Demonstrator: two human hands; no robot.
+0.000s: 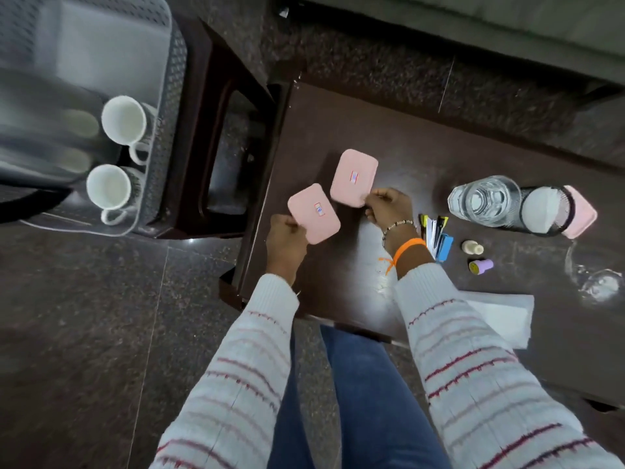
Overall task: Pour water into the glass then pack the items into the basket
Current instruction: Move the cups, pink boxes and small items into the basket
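Over the dark brown table point(422, 157) I hold two pink rectangular trays. My left hand point(285, 243) grips the nearer pink tray point(314, 213) by its lower-left edge. My right hand point(389, 206) pinches the farther pink tray point(353, 177) at its lower-right corner. Both trays show a small sticker. A grey perforated basket point(169, 106) stands on a stool at the left and holds two white cups point(123, 121) point(108, 191). A clear glass point(483, 199) with water stands on the table to the right.
Beside the glass are a black mesh holder point(546, 211), a third pink tray point(583, 213), a bunch of pens and a blue stapler point(438, 236), a small bottle point(472, 247), a purple stamp point(480, 266), white paper point(504, 316) and a second clear glass point(598, 282).
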